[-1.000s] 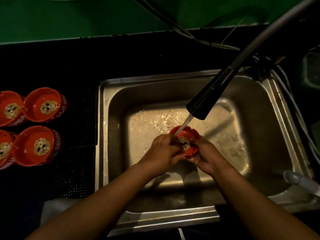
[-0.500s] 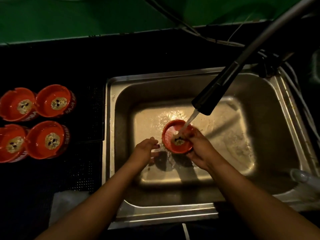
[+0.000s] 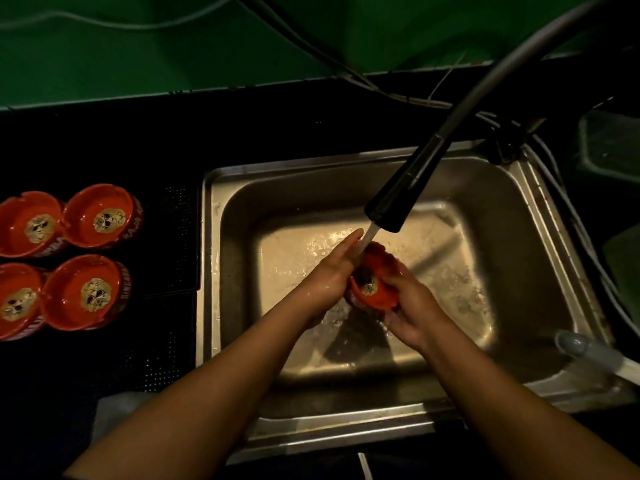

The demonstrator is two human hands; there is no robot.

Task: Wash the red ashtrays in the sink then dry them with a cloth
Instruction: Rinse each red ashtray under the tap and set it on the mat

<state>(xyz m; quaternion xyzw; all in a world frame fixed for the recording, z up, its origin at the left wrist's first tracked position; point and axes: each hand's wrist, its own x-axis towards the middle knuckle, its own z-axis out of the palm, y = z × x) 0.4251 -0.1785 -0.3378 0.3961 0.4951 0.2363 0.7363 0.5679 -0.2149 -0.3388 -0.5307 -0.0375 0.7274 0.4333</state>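
Note:
A red ashtray (image 3: 375, 280) with a gold emblem inside is held over the steel sink (image 3: 502, 216), under the stream from the black faucet head (image 3: 398, 199). My right hand (image 3: 414, 308) grips it from below and the right, fingers curled round its rim. My left hand (image 3: 334, 268) lies against its left side with straight fingers pointing up into the water. Several more red ashtrays (image 3: 98, 216) stand in a block on the dark counter left of the sink.
A grey hose (image 3: 512, 60) arcs from the upper right to the faucet head. A pale cloth (image 3: 117, 410) lies at the counter's front edge, left of my left arm. A whitish handle (image 3: 588, 351) sticks over the sink's right front corner. Cables run along the green wall.
My left hand, apart from the ashtray half a second ago, has come back against its left side with fingers stretched. The ashtray has tilted under the water.

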